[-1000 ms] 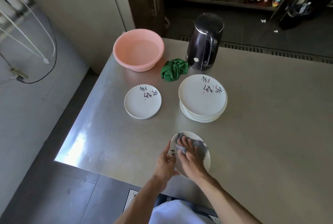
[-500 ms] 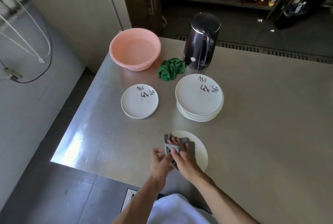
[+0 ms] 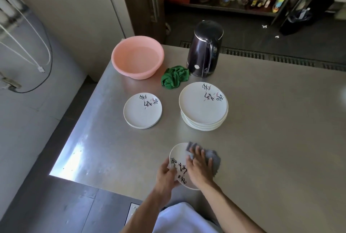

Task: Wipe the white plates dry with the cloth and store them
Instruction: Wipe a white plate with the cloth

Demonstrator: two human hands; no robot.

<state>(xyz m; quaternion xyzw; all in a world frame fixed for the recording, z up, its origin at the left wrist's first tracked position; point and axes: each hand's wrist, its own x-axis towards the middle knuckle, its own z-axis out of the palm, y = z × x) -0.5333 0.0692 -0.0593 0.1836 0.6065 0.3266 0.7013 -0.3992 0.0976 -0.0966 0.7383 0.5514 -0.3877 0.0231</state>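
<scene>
Your left hand grips the rim of a white round plate with black brush lettering at the 6 o'clock edge of the brushed steel worktop, fingers curled round its 8 o'clock side. Your right hand has fingers spread, pressing a grey folded cloth onto the plate's 2 o'clock side. Stack of larger white plates sits at 12 o'clock from it, short stack of smaller white plates at 10 o'clock. Crumpled green rag lies between a pink plastic basin and a dark electric kettle — far edge, 11 to 12 o'clock.
</scene>
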